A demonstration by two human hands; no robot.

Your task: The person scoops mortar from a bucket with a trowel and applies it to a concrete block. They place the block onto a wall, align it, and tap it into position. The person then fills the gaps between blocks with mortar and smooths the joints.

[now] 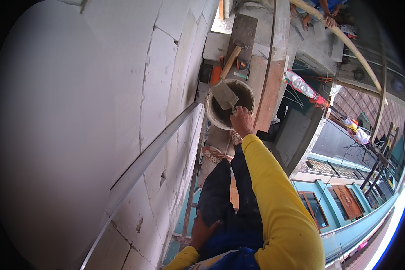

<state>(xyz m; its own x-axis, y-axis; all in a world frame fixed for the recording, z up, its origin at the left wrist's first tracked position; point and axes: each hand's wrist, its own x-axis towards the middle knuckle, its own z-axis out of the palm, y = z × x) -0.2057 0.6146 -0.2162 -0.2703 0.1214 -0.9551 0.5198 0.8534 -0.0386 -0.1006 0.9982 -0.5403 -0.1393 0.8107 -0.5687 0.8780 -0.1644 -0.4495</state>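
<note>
My right hand (242, 120) grips the handle of a trowel (224, 95), its fingers wrapped round it. The trowel's mortar-smeared blade lies over the mouth of a round bucket (209, 114), across its far left side. Dark grey contents show inside, but how deep they are I cannot tell. Against my dark trousers, my left hand (203, 232) rests on the thigh with thumb and fingers apart, holding nothing. Just beyond the bucket lie a hammer (231, 60) with a wooden handle and an orange-and-black tape measure (242, 64).
A pale block wall (153, 81) rises close on my left, with a long metal straightedge (144, 164) against it. Planks (271, 90) run along the narrow platform. To the right is a drop towards a turquoise building (333, 202). Another person's hand (330, 21) touches a bamboo pole (353, 47).
</note>
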